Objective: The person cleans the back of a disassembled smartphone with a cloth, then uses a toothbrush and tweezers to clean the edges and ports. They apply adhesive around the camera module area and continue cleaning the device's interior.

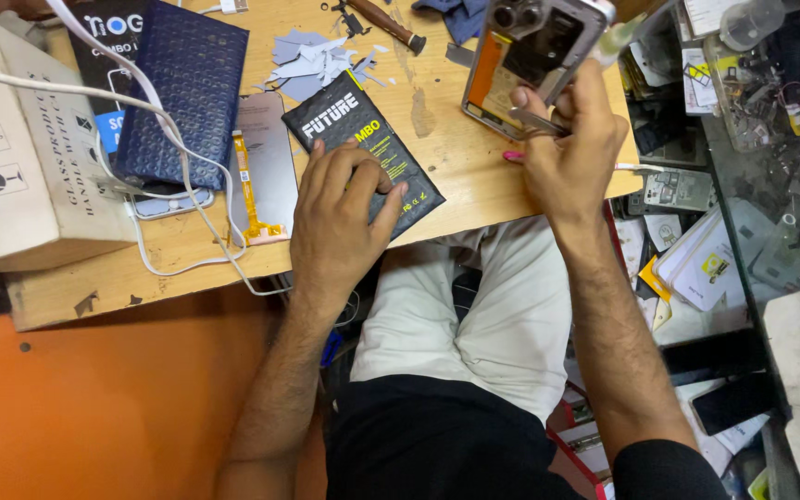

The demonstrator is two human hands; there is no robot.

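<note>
On the wooden bench (474,181) in front of me, my left hand (340,218) lies flat with spread fingers on a black phone battery (363,139), pressing it down near the bench's front edge. My right hand (571,148) is closed around metal tweezers (534,120), their tips at the opened back of a phone (530,56) that leans tilted just above. Beside the battery lie an orange flex cable (250,190), a dark blue padded pouch (187,88) and grey paper scraps (312,60).

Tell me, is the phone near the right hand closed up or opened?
Opened: the phone shows bare internals and orange parts inside its frame, beside the right hand.
</note>
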